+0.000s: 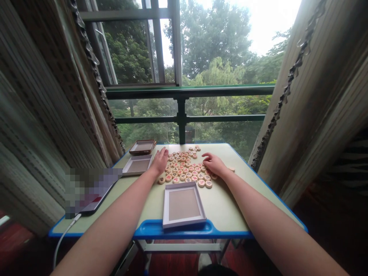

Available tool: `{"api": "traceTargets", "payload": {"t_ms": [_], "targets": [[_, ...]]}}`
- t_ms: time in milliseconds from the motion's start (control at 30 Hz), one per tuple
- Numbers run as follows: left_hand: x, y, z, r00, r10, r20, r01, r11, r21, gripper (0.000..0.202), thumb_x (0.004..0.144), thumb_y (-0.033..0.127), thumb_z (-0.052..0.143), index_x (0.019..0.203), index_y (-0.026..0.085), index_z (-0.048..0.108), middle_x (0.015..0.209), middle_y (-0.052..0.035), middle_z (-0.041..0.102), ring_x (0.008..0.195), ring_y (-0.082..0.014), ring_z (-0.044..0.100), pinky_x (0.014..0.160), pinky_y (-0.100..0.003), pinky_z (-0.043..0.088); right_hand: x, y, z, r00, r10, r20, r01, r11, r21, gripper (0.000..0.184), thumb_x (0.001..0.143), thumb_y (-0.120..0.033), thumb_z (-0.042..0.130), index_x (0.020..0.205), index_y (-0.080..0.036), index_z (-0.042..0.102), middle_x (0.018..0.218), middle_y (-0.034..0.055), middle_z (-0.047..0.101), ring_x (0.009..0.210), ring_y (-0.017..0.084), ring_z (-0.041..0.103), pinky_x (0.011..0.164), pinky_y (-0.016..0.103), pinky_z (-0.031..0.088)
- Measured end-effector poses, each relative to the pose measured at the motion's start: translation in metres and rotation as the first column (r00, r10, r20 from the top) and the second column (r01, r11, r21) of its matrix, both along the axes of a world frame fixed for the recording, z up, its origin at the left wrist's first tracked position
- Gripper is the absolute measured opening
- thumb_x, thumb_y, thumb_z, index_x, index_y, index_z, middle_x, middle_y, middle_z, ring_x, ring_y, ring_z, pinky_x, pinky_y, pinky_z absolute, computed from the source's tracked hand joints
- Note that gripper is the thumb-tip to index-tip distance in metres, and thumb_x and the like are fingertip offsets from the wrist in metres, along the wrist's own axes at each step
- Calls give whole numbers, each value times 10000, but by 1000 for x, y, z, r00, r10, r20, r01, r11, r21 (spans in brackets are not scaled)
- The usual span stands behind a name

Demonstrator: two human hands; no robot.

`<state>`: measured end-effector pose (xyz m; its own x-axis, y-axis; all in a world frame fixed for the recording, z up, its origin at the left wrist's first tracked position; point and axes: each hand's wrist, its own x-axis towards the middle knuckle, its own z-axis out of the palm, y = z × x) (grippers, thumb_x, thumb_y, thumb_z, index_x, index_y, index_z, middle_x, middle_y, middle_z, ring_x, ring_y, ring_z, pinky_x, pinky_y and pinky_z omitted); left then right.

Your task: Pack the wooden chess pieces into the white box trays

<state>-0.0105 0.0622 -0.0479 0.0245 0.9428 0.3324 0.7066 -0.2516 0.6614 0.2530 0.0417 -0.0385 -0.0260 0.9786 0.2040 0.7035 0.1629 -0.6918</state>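
Many round wooden Chinese chess pieces with red and black characters lie spread in a loose group on the table. At the group's left edge, my left hand stands on its side with the fingers stretched out, holding nothing. Along the right edge, my right hand is loosely bent, its fingers apart and touching or just above the outer pieces. Some pieces are partly hidden under it. A shallow white box tray sits nearest me, in front of the pieces.
The pale green table has a blue rim. At the left are another white box tray, a brown-edged box and a propped, blurred device with a white cable. One piece lies apart at the right.
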Motion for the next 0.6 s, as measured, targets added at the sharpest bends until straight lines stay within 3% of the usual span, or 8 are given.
{"api": "traceTargets", "payload": {"t_ms": [167,300,400,467,533,600], "targets": [[-1,4,2,927,81,366,-37,991,-126,663,879,561,107,1373,148,266,1408,-125,359,1298,-193,331,1021,-329,345,2,2,-1,984,-25,-177,42,995,92,415,686,-106,492,1085,-189,571,830,6,659,557,77,533,526,182,434],[-4,7,4,859,136,493,-56,983,-173,620,895,522,90,1349,155,298,1350,-132,441,1235,-175,426,950,-301,423,0,0,1,998,18,-60,-11,993,119,397,644,-35,416,932,-178,649,773,4,657,607,92,554,607,198,447],[-7,9,2,901,118,418,-64,988,-141,618,901,499,70,1334,146,334,1368,-126,420,1257,-172,397,995,-322,376,3,-2,7,1000,-19,18,16,984,180,387,666,-37,397,908,-177,664,819,20,664,738,119,585,715,220,452],[-8,9,0,948,86,307,-52,992,-119,637,897,514,80,1289,138,412,1375,-123,411,1276,-192,368,1032,-351,325,9,-4,13,989,-117,93,93,969,229,391,695,-41,387,932,-181,665,893,41,664,848,147,583,801,256,438],[-7,7,-1,975,57,215,-30,992,-126,659,880,560,126,1198,137,518,1343,-129,451,1270,-227,376,1041,-378,302,17,-8,19,937,-271,221,216,946,242,361,720,-73,419,957,-180,670,1001,92,642,979,218,545,871,343,406],[-6,3,-2,989,26,144,-7,992,-130,671,860,595,169,1120,136,584,1293,-134,505,1248,-250,404,1038,-379,300,24,-11,24,836,-407,367,367,913,176,319,730,-147,483,987,-165,671,1093,162,592,1062,311,489,879,447,378]]}}
